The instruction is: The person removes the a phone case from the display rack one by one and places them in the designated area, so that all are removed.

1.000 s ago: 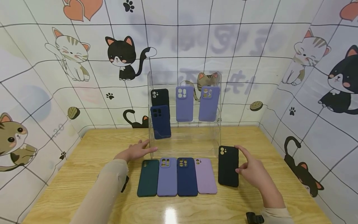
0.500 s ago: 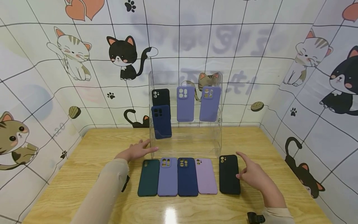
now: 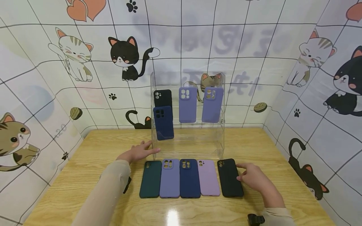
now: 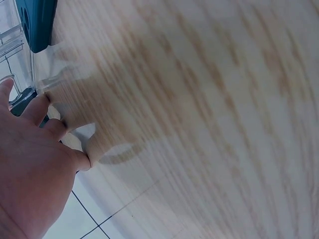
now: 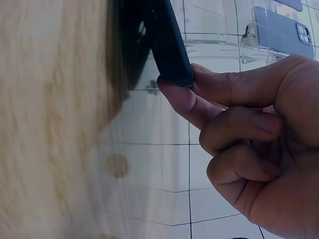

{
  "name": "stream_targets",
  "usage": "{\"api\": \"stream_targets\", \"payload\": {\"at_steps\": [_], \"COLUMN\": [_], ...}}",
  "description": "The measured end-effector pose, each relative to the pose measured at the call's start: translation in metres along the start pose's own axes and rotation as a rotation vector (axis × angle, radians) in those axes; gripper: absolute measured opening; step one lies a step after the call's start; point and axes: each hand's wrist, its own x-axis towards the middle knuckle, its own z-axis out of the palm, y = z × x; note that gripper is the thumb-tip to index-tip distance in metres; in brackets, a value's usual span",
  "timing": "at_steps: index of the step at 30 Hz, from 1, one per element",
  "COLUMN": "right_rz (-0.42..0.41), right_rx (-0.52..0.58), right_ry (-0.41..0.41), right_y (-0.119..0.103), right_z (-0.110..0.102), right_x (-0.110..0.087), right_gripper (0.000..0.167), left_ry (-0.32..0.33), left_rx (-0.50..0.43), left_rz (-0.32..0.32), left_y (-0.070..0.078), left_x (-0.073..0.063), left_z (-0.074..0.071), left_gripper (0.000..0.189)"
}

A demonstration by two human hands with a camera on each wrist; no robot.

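In the head view my right hand (image 3: 255, 177) holds the right edge of a black phone case (image 3: 231, 180) at the right end of a row on the table. The right wrist view shows its thumb and index finger pinching the case's edge (image 5: 172, 50), the other fingers curled in. My left hand (image 3: 138, 153) rests with fingers spread at the lower left corner of a clear acrylic rack (image 3: 198, 137). Left of the black case lie a light purple phone case (image 3: 208, 179), a navy one (image 3: 190, 182), a lavender one (image 3: 169, 182) and a dark green one (image 3: 150, 180).
On the rack, a navy case (image 3: 163, 125) stands in front of a black case (image 3: 162, 98) at the left. Two lavender cases, one in the middle (image 3: 188, 108) and one at the right (image 3: 212, 108), stand higher up. A cat-print wall (image 3: 195, 40) encloses the wooden table (image 3: 96, 188).
The black case has come down toward the front of the table, and its top now leans left toward the row. My right hand moved with it. The left hand has stayed at the rack.
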Motion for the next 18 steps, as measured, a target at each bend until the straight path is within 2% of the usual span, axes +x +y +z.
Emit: {"api": "stream_targets", "payload": {"at_steps": [18], "right_rz": [0.013], "right_rx": [-0.025], "right_ry": [-0.014], "right_y": [0.0004], "right_z": [0.0043], "right_x": [0.0052], "right_gripper": [0.046], "left_ry": [0.001], "left_rx": [-0.006], "left_rz": [0.001], "left_y": [0.0009], "left_x": [-0.0019], "left_z": [0.0014], "left_gripper": [0.109]}}
